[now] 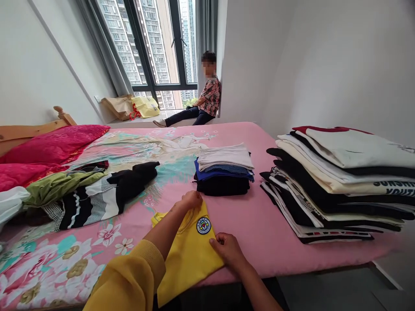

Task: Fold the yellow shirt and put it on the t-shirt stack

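Observation:
A yellow shirt (189,252) with a round badge lies folded at the near edge of the pink bed (259,224). My left hand (191,200), in a yellow sleeve, is closed on the shirt's far edge near the collar. My right hand (228,249) pinches the shirt's right edge just below the badge. Both hands rest on the bedsheet.
A small stack of folded clothes (224,169) sits just beyond the shirt. A tall stack of folded shirts (340,181) is at the right. Unfolded clothes (90,192) and red pillows (48,147) lie at the left. A person (202,101) sits on the window ledge.

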`<state>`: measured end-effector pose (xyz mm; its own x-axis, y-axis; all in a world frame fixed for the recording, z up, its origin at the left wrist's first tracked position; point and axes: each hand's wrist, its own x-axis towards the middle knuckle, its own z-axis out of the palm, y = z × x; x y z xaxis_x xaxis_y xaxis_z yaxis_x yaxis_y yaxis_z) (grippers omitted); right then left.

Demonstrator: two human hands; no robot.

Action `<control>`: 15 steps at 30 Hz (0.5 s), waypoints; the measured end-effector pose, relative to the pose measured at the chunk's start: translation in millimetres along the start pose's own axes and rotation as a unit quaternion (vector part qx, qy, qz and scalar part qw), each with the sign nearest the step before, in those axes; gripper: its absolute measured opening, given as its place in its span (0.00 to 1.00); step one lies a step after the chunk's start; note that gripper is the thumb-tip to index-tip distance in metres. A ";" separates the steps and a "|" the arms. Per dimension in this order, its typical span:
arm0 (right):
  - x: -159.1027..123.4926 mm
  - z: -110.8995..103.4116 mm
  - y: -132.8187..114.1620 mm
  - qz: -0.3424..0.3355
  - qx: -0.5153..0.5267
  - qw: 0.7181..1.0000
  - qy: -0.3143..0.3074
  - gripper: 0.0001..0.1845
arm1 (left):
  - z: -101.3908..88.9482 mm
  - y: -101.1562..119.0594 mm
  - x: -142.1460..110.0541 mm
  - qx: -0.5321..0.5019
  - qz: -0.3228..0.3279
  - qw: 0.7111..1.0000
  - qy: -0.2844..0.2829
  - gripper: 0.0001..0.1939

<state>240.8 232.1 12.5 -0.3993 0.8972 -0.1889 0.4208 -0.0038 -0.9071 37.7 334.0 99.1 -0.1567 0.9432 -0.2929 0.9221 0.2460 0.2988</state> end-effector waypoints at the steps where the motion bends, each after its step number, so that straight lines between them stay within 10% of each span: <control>1: 0.3 -0.4 -0.3 0.004 -0.002 1.000 0.000 0.18 | 0.6 -0.8 3.8 -0.002 0.002 1.000 -0.006 0.16; 15: 1.5 -1.0 1.4 0.017 0.006 1.000 -0.005 0.17 | 7.2 -9.8 27.3 -0.004 0.073 0.997 -0.003 0.09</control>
<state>241.6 233.9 11.3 -0.3934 0.8917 -0.2240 0.4249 -0.0398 -0.9044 26.9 355.7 81.7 -0.0178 0.9678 -0.2511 0.9321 0.1070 0.3461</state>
